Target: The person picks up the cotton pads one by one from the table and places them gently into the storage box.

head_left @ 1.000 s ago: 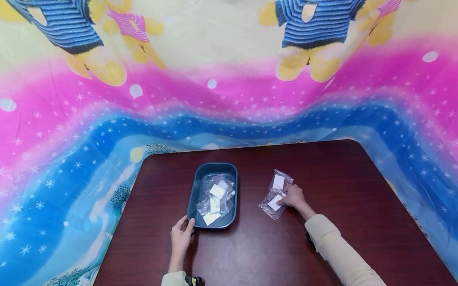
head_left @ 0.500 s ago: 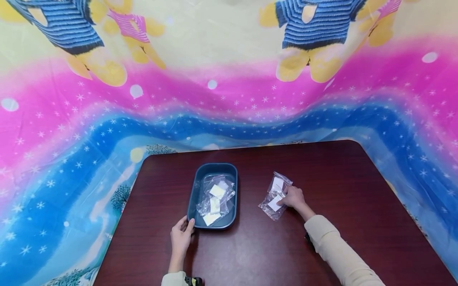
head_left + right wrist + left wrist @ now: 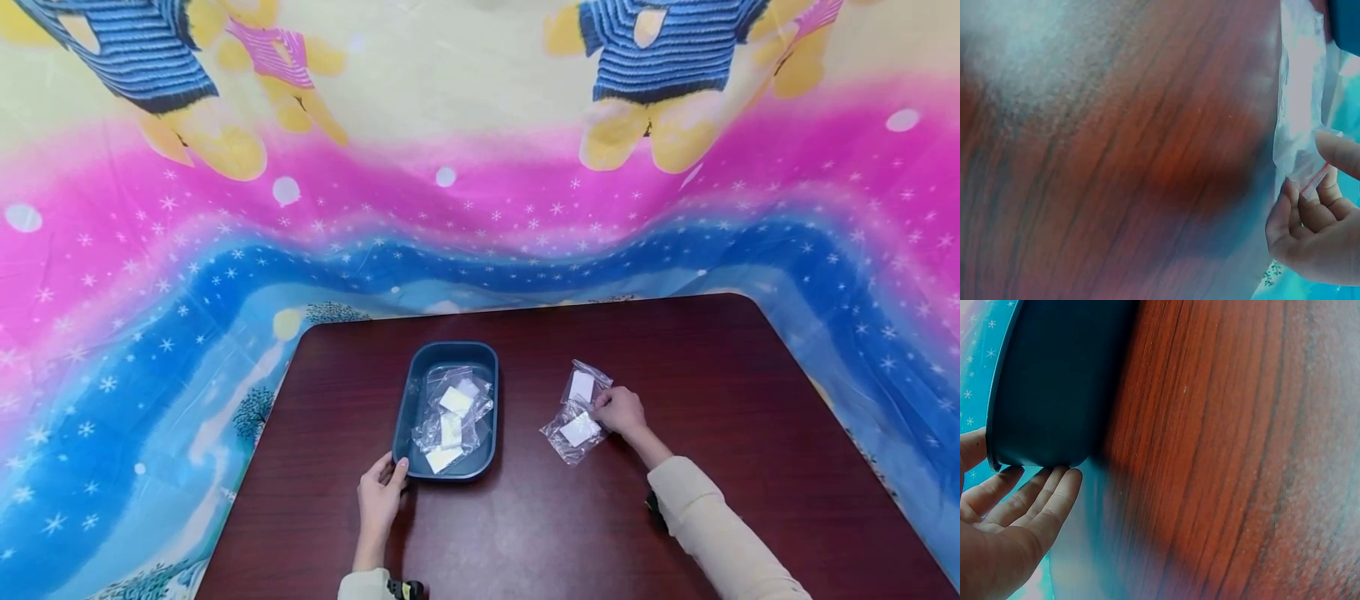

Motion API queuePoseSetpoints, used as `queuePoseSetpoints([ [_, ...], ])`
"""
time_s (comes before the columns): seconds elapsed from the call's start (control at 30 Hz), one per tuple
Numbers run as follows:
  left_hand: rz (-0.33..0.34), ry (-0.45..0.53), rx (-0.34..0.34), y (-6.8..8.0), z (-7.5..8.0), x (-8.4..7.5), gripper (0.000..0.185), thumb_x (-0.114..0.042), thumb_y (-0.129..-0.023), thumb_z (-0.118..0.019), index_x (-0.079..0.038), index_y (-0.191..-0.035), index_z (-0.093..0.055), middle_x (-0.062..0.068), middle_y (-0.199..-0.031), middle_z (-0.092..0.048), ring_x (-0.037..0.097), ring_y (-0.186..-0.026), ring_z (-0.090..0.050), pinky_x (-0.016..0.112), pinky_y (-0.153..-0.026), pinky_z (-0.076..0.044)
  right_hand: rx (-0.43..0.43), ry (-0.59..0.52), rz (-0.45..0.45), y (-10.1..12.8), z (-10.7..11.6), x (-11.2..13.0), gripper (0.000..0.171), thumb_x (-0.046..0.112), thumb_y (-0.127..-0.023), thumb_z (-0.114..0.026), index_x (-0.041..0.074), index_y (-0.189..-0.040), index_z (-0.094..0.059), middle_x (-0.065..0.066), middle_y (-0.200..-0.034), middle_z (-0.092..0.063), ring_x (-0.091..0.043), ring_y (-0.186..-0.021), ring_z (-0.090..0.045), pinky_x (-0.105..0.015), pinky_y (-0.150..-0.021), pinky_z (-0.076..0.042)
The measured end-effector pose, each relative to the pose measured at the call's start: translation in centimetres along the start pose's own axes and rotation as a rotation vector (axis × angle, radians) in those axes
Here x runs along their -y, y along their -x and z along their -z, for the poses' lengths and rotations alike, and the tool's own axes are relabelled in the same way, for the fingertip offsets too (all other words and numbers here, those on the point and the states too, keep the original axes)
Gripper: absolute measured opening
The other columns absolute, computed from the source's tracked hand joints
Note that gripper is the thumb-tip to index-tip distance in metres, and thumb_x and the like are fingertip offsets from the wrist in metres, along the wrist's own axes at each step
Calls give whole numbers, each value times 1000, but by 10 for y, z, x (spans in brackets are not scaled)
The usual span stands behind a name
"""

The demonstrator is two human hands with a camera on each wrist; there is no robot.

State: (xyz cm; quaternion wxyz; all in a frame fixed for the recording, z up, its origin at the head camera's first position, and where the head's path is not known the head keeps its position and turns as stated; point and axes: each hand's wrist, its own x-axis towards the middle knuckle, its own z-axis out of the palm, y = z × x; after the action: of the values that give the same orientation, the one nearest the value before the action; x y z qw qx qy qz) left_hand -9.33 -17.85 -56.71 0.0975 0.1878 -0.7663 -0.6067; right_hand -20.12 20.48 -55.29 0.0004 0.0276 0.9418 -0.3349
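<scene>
The left hand [image 3: 380, 497] rests relaxed fingers against the near end of the dark blue oblong plastic tray [image 3: 417, 385], seemingly steadying it, while the right hand [image 3: 619, 411] pinches a clear plastic bag [image 3: 577, 432] lying on the reddish-brown wooden table [image 3: 720, 392] right of the tray

2 clear plastic zip bags on the dark red-brown wood table, right of centre, each w/ a white square piece inside. Near bag [image 3: 576, 432] lies flat, crinkled, angled diag.; its edge w/ a thin red zip strip is pinched by the right hand's fingers. Far bag [image 3: 584, 384] sits just behind it, touching/overlapping slightly. Blue oblong tray [image 3: 415, 392], deep walls, rounded corners, stands upright left of the bags, well apart. Inside: a loose pile of similar clear bags [image 3: 452, 414] w/ white squares, overlapping; exact count can't tell.
</scene>
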Motion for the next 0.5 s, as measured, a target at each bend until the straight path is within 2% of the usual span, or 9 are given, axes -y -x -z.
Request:
queuePoseSetpoints([
  [0.17, 10, -3, 2, 0, 0, 1, 37, -7, -89, -59, 14, -119, -52, 33, -110, -55, 36, -99, -57, 34, -72, -55, 2, -135, -36, -1, 4, -2, 12, 10, -71, -70, 4, -65, -62, -7, -69, -60, -25, -70, -54, -33, -62, -46],
  [0.33, 20, -1, 9, 0, 0, 1, 38, -8, -89, -58, 14, -120, -51, 33, -112, -55, 36, -101, -56, 34, -73, -55, 46, -300, -81, -3, 5, -5, 8, 2, -72, -64, 0, -69, -57, -5, -68, -52, -18, -64, -47, -25, -54, -40],
  [0.5, 22, -2, 12, 1, 0, -1, 38, -8, -90, -57, 14, -120, -50, 33, -112, -55, 35, -100, -56, 34, -74, -55, 49, -409, -54, -2, 10, -3, 11, -2, -73, -64, -1, -70, -54, 1, -60, -46, -11, -56, -41, -22, -47, -36],
])
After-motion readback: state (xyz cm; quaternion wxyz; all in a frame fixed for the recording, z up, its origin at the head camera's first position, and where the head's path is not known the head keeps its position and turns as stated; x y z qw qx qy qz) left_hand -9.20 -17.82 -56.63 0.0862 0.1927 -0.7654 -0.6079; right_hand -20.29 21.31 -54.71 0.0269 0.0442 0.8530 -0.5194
